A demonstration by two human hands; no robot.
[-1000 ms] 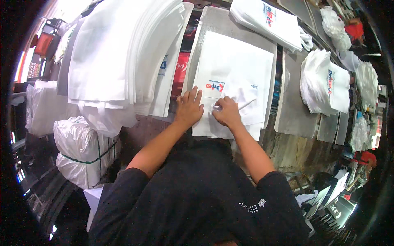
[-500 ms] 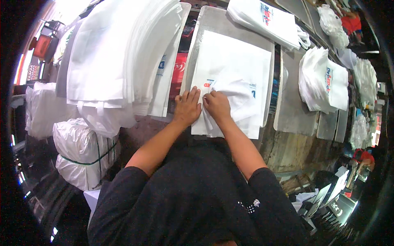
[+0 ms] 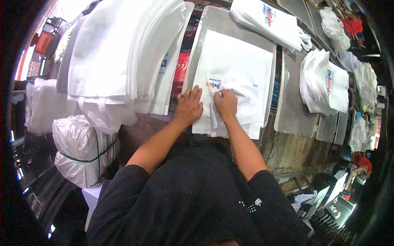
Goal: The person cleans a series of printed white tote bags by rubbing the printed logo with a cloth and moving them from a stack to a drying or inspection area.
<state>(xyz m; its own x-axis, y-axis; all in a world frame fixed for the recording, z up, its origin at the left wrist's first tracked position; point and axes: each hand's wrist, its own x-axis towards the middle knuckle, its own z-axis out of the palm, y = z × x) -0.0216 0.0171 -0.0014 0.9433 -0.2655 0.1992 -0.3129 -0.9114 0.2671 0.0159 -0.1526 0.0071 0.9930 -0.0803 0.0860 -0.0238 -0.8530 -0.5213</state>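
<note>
In front of me a white fabric bag (image 3: 234, 53) with red and blue print lies on a grey board (image 3: 213, 18). My left hand (image 3: 189, 105) presses flat on its left edge, fingers stretched out. Close by on the right, my right hand (image 3: 225, 104) is closed, pinching a turned-over, wrinkled part of the white fabric. The fold hides part of the print. Exactly how the fingertips grip the cloth is hidden.
A tall stack of white bags (image 3: 102, 53) stands at the left, above a white bundle (image 3: 80, 153) tied with green strap. Further bag piles lie at the far right (image 3: 266, 24) and right (image 3: 324, 82). Another person in red (image 3: 362, 162) is at the right rim.
My right hand has moved a little to the right, drawing the fabric fold along and uncovering more of the print. My left hand stays at the left edge.
</note>
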